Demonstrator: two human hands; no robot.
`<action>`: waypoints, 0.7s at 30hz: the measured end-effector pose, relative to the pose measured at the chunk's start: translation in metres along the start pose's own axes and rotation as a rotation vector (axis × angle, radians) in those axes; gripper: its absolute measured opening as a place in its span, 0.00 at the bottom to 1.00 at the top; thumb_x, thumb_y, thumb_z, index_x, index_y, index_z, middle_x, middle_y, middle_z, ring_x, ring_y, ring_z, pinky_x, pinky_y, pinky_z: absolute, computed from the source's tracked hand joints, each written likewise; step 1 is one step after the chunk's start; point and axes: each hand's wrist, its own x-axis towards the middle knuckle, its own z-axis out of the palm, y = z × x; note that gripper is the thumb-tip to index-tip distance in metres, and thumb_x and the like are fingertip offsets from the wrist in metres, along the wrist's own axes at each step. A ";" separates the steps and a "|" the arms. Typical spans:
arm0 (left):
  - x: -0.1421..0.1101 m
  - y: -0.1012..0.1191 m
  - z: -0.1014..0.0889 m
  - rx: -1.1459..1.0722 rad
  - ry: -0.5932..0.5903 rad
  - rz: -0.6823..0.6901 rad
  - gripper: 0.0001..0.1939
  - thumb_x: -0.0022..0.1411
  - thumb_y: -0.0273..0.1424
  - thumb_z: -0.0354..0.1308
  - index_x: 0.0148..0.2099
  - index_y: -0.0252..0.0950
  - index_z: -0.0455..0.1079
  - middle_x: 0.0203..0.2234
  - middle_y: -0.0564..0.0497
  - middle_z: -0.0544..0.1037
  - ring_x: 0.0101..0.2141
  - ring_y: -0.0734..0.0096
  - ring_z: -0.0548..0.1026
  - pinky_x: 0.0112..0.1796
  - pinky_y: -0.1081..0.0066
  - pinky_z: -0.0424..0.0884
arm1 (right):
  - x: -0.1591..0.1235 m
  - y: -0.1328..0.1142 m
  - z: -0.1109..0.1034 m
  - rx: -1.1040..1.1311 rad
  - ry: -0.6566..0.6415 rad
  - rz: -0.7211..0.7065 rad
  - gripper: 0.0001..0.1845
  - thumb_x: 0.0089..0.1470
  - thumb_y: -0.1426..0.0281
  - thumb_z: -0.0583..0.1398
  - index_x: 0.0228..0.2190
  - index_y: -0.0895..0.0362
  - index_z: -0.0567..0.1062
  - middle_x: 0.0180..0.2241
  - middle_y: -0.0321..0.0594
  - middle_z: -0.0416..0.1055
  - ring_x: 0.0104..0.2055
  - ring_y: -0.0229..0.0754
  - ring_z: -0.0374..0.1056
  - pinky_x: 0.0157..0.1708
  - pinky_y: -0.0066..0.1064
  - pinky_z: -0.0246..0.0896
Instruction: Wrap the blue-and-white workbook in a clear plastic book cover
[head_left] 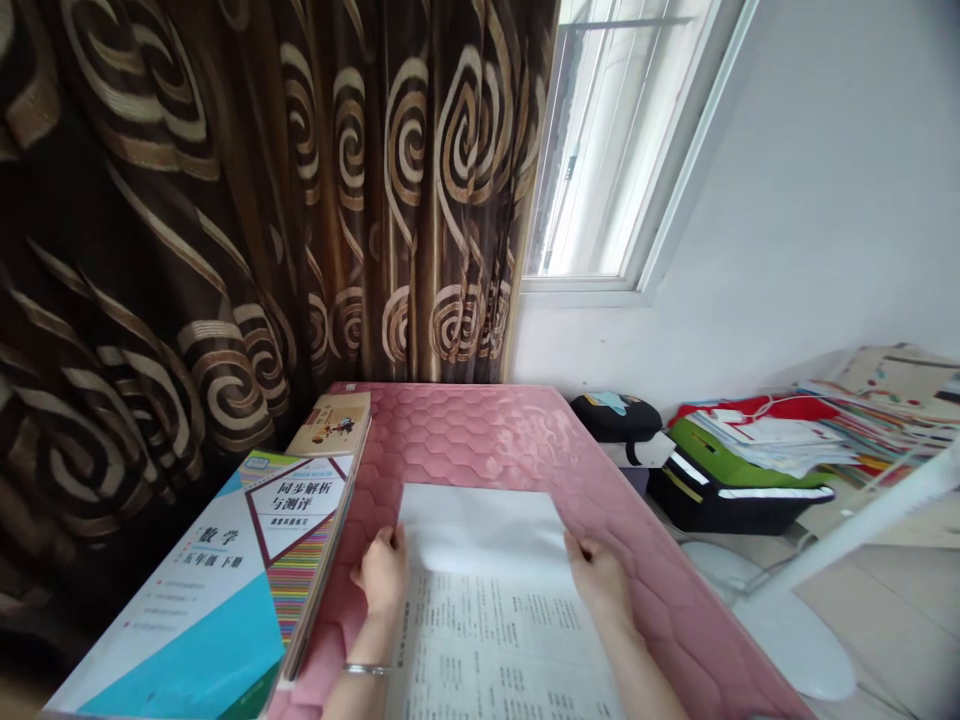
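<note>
A printed paper sheet (487, 640) lies over the pink table in front of me, its far part blank and white and its near part covered in small print. My left hand (384, 572) grips the sheet's left edge, fingers curled and a silvery bracelet on the wrist. Opposite it, my right hand (598, 580) pinches the right edge between thumb and fingers. The blank part looks like a folded-over flap or the sheet's back; I cannot tell which. Its near end runs out of the picture.
Left of the sheet stands a stack of workbooks, a blue and white maths book (217, 590) on top. The pink quilted tabletop (442, 430) reaches a patterned curtain (405, 180). At right are a black case (619, 415), a green-black box (739, 490), piled papers (772, 430) and a white lamp-like stand (795, 640).
</note>
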 end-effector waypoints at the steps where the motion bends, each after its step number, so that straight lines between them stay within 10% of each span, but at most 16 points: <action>1: 0.000 0.000 0.000 0.009 0.001 -0.007 0.21 0.68 0.38 0.39 0.40 0.36 0.73 0.37 0.39 0.81 0.43 0.50 0.77 0.45 0.55 0.62 | 0.000 -0.002 0.000 -0.039 0.001 0.003 0.23 0.54 0.56 0.49 0.29 0.57 0.77 0.29 0.50 0.79 0.34 0.52 0.74 0.29 0.33 0.62; 21: 0.015 0.016 -0.016 -0.116 0.130 0.147 0.20 0.68 0.42 0.42 0.43 0.37 0.70 0.37 0.41 0.79 0.46 0.51 0.73 0.46 0.52 0.64 | 0.023 -0.030 -0.013 0.203 0.142 -0.171 0.20 0.53 0.54 0.51 0.27 0.55 0.74 0.26 0.39 0.77 0.30 0.44 0.72 0.29 0.28 0.63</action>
